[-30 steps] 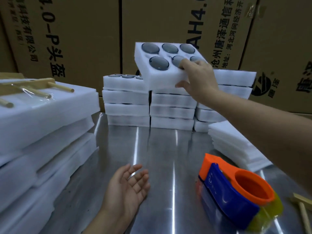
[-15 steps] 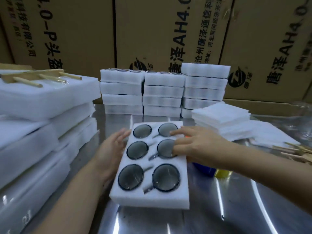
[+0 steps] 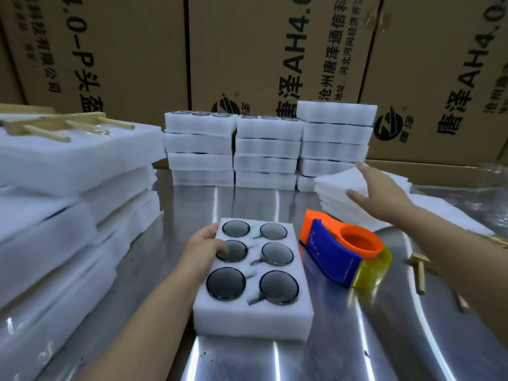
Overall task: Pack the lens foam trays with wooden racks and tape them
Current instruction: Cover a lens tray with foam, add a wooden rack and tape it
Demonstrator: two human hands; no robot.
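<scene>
A white foam tray (image 3: 254, 320) with several dark round lenses lies flat on the steel table in front of me. My left hand (image 3: 204, 244) rests on its left edge, fingers over a middle lens. My right hand (image 3: 380, 195) is open with fingers spread, reaching over a pile of thin white foam sheets (image 3: 338, 192) at the right. An orange and blue tape dispenser (image 3: 341, 250) sits just right of the tray. A wooden rack (image 3: 57, 125) lies on top of the packed foam bundles at the left.
Three stacks of lens foam trays (image 3: 266, 149) stand at the back against cardboard boxes (image 3: 275, 50). Taped foam bundles (image 3: 63, 204) pile up along the left. Loose wooden pieces (image 3: 419, 270) lie at the right on the steel table (image 3: 357, 353).
The tray came down from the back stack onto the table. My right hand has let go of it and moved right and back over the foam sheets; my left hand stays on it.
</scene>
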